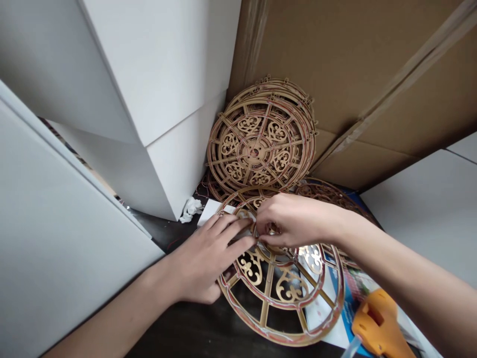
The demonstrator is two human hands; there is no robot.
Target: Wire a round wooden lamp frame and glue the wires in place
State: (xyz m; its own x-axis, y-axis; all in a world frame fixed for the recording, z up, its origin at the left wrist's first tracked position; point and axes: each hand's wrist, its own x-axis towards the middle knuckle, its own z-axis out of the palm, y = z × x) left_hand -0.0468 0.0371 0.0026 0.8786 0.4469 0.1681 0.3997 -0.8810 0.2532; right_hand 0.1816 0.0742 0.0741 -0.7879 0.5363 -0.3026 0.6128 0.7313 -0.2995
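Note:
A laser-cut wooden disc (278,286) with scrollwork panels and reddish lines along its ribs lies tilted on the dark table. My left hand (208,256) has its fingers spread over the disc's upper part, near a small whitish piece (246,215). My right hand (294,221) pinches the disc near its hub, and the fingers hide the spot they grip. Behind them, a stack of similar wooden discs (261,139) leans against brown cardboard. Another disc (328,195) lies partly hidden behind my right wrist.
An orange hot glue gun (376,323) lies on printed paper (331,303) at the lower right. White boards (149,74) rise on the left, with a crumpled white tissue (191,209) at their foot. A cardboard sheet (335,64) stands behind the stack.

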